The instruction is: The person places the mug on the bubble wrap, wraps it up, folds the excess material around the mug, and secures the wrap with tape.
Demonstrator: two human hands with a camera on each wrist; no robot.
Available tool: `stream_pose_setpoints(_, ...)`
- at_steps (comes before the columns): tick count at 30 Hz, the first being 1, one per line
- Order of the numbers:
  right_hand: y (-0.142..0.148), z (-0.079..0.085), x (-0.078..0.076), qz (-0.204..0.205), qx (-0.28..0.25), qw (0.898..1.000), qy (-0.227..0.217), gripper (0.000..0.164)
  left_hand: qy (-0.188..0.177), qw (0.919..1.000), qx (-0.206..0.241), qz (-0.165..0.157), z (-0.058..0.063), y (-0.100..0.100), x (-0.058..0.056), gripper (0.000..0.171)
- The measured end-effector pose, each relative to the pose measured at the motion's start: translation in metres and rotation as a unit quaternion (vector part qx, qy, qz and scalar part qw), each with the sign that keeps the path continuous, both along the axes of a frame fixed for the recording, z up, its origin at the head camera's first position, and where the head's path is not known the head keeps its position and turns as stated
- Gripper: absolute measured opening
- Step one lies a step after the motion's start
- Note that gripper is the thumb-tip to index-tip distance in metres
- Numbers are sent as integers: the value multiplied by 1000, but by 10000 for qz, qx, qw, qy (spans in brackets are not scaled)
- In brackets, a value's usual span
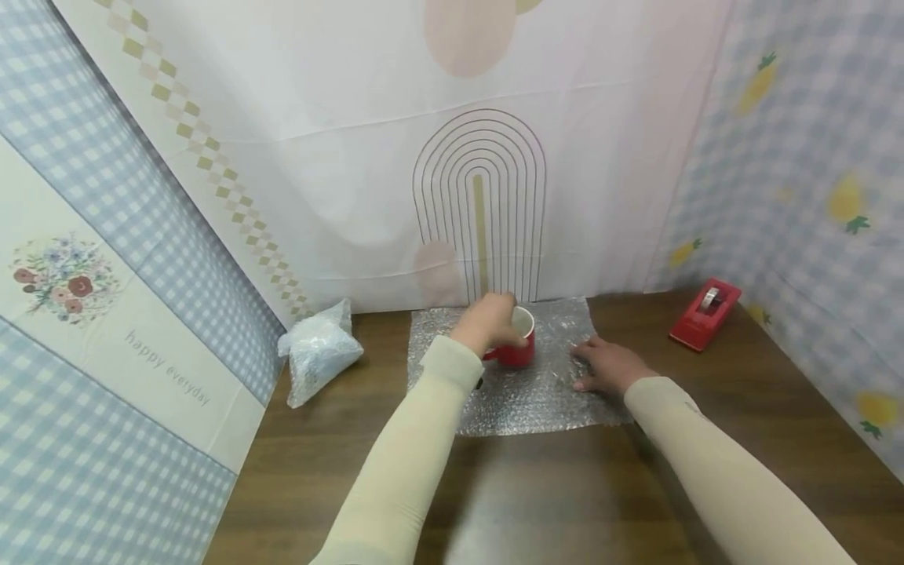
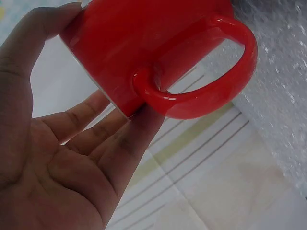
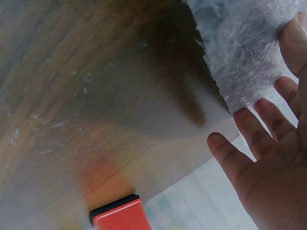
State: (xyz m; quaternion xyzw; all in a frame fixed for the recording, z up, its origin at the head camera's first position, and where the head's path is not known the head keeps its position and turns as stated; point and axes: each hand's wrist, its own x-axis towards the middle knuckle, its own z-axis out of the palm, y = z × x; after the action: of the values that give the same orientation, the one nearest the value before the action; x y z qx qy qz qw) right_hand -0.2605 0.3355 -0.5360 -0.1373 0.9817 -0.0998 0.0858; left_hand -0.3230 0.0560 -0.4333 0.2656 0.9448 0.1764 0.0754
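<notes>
A red mug (image 1: 519, 355) with a white inside stands upright on a sheet of bubble wrap (image 1: 523, 412) spread on the table. My left hand (image 1: 487, 323) holds the mug near its rim, thumb on one side and fingers on the other. In the left wrist view, the mug's handle (image 2: 211, 103) sticks out free beside the fingers of my left hand (image 2: 72, 158). At the sheet's right edge is my right hand (image 1: 609, 366). Its fingers are spread and loosely extended at the bubble wrap's border (image 3: 240, 57) in the right wrist view.
On the left of the brown wooden table (image 1: 339, 471) lies a bundle in bubble wrap (image 1: 319, 349). A red tape dispenser (image 1: 705, 314) sits at the back right. Printed cloth walls (image 1: 339, 180) close in the back and both sides.
</notes>
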Motion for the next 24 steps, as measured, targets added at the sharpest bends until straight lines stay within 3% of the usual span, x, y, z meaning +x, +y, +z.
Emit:
stream_pose_setpoints(6, 5, -1, 2, 0, 21, 9999, 111, 81, 103, 9999, -76, -18, -5, 9, 0, 52)
stream_pose_setpoints(15, -14, 28, 15, -92, 9, 9997, -207, 77, -67, 9998, -1, 184, -8, 2, 0, 61)
stream_pose_setpoints(17, -8, 15, 7, -40, -50, 9999, -92, 79, -95, 9996, 44, 281, -7, -2, -1, 62)
stream_pose_setpoints(21, 15, -31, -31, 130, -258, 9994, 205, 91, -99, 9984, 132, 542, -6, -13, -5, 57)
stream_pose_setpoints(23, 25, -43, -50, 271, -363, 9989, 129, 96, -136, 9971, 259, 709, -7, -17, -7, 54)
stream_pose_setpoints(24, 22, -31, -50, 303, -420, 9986, -79, 92, -145, 9963, 312, 784, -8, -18, -6, 53)
